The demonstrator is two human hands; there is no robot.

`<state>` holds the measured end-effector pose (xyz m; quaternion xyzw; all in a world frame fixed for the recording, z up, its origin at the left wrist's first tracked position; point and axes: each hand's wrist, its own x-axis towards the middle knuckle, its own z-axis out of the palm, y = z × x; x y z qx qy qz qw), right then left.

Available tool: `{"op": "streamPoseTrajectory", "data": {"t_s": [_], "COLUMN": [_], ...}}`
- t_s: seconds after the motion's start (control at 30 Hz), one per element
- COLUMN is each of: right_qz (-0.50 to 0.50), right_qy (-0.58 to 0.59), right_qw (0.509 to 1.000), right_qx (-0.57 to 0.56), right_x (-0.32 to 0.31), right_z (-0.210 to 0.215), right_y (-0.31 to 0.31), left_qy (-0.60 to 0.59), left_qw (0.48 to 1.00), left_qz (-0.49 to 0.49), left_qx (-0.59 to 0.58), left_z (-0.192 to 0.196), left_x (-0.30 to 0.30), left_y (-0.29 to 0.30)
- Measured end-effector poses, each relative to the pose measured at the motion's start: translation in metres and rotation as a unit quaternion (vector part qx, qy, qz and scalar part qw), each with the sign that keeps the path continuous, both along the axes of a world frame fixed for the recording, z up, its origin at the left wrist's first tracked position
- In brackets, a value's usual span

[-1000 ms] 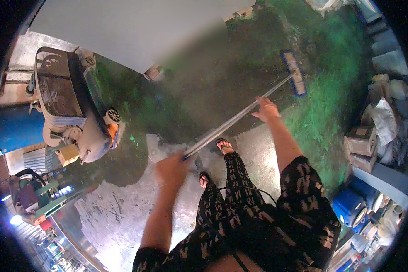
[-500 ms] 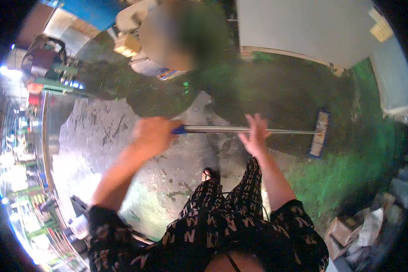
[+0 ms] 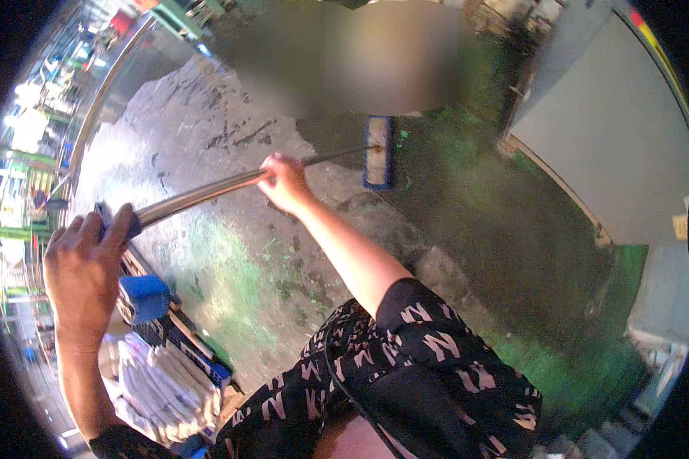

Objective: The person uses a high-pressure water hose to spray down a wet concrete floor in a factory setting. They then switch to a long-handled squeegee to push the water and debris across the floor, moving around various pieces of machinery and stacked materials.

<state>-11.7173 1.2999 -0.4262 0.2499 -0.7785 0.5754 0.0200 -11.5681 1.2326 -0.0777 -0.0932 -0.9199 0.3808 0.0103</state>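
A long metal broom handle (image 3: 207,191) runs from lower left up to a flat blue and pale brush head (image 3: 378,153) that rests on the wet concrete floor (image 3: 230,268). My left hand (image 3: 84,268) grips the blue end of the handle at the left edge. Further along, my right hand (image 3: 287,183) is closed around the shaft, about a hand's length short of the brush head. Green stains cover the floor around the brush head and under the handle.
A pale wall panel (image 3: 612,145) stands at the upper right with a dark wet strip at its foot. Blue crates (image 3: 172,329) and a white bundle of cloth (image 3: 164,386) lie by my left side. A blurred patch fills the top centre.
The view has swung round to the right. The brush head has gone from my right side to straight ahead of me, and both hands keep their hold on the handle.
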Motion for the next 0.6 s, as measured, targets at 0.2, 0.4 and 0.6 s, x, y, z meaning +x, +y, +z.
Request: {"op": "streamPoseTrajectory", "data": {"t_s": [0.2,0.4,0.6], "right_qz": [0.032,0.032,0.02], "right_qy": [0.016,0.064,-0.025], "right_qw": [0.999,0.997,0.99], "right_qx": [-0.033,0.037,0.141], "right_x": [-0.041,0.01,0.072], "right_z": [0.003,0.051,-0.007], "right_y": [0.016,0.087,0.167], "left_qy": [0.003,0.01,-0.136], "left_qw": [0.994,0.987,0.969], "left_qz": [-0.09,-0.162,-0.06], "left_qx": [-0.059,0.015,0.197], "left_z": [0.005,0.051,-0.002], "left_x": [-0.025,-0.022,-0.023], "left_y": [0.044,0.034,0.014]}}
